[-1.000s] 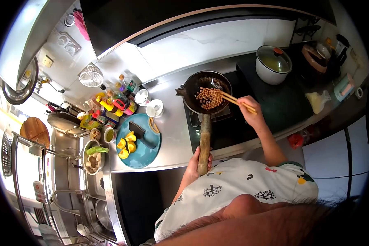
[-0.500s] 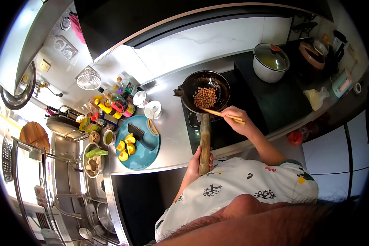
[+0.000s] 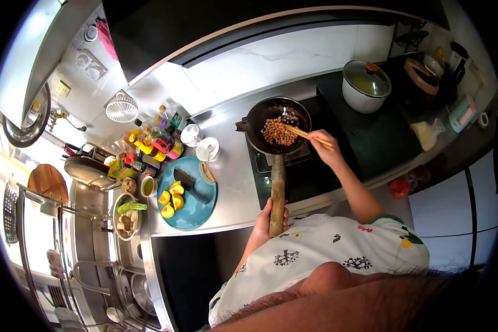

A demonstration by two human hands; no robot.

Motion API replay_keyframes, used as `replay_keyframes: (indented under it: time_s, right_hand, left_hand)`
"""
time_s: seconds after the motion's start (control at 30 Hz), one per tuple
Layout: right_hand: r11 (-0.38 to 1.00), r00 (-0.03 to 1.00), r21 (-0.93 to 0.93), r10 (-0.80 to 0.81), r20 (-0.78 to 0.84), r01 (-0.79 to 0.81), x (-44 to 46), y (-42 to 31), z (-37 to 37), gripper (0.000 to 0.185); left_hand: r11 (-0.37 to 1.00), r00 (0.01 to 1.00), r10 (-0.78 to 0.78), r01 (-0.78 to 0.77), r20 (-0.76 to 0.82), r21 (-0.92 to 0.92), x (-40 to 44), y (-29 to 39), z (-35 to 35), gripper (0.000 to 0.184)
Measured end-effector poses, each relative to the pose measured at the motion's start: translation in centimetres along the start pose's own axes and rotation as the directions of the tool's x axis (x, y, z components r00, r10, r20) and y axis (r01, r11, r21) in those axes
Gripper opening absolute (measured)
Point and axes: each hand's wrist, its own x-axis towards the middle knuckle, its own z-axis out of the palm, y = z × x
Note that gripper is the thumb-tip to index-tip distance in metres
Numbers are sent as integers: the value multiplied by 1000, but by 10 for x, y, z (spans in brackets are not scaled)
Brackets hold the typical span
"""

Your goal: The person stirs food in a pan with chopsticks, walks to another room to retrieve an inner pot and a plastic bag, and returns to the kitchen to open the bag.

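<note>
A dark wok [image 3: 256,119] sits on the black cooktop, with a heap of small brown nuts or beans [image 3: 278,133] in its bottom. Its long wooden handle points toward me, and my left hand [image 3: 267,218] is wrapped round the end of it. In my right hand [image 3: 325,146] I grip a pair of wooden chopsticks [image 3: 304,134], their tips among the brown pieces at the wok's right side. Just left of the wok, a blue round cutting board [image 3: 188,219] carries a cleaver [image 3: 189,182] and several yellow-orange wedges [image 3: 172,200].
A white lidded pot [image 3: 366,99] stands at the back right, near a plastic bag [image 3: 426,134]. White bowls [image 3: 207,148], several sauce bottles [image 3: 160,141] and a bowl with green and pale vegetables [image 3: 129,216] crowd the left counter. The sink [image 3: 128,260] lies lower left.
My right hand has moved slightly up, and the chopstick tips have gone from the wok's near rim into the brown pieces. The left hand keeps its hold on the handle.
</note>
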Motion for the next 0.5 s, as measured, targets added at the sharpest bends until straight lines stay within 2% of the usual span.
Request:
replay_keyframes:
  time_s: [0.13,0.23,0.33,0.4,0.5]
  right_hand:
    - [988,997,152,12,74,-23,-4,-21,21,9]
    - [991,989,104,-94,112,82,-6,-49,25,8]
    - [999,992,33,-16,128,12,-12,-38,16,7]
    - [1000,996,-6,26,87,-25,-11,-22,2,9]
    - [997,997,-29,-72,-19,71,-4,-31,-19,11]
  left_hand:
    - [1000,1000,15,-15,16,21,1,0,-2,55]
    - [999,999,28,-29,18,37,2,-1,-2,55]
    - [999,1000,21,-21,-9,33,1,-2,-2,55]
    - [999,1000,23,-23,-2,35,1,-1,-4,55]
    - [1000,1000,15,-15,3,20,1,-1,-2,55]
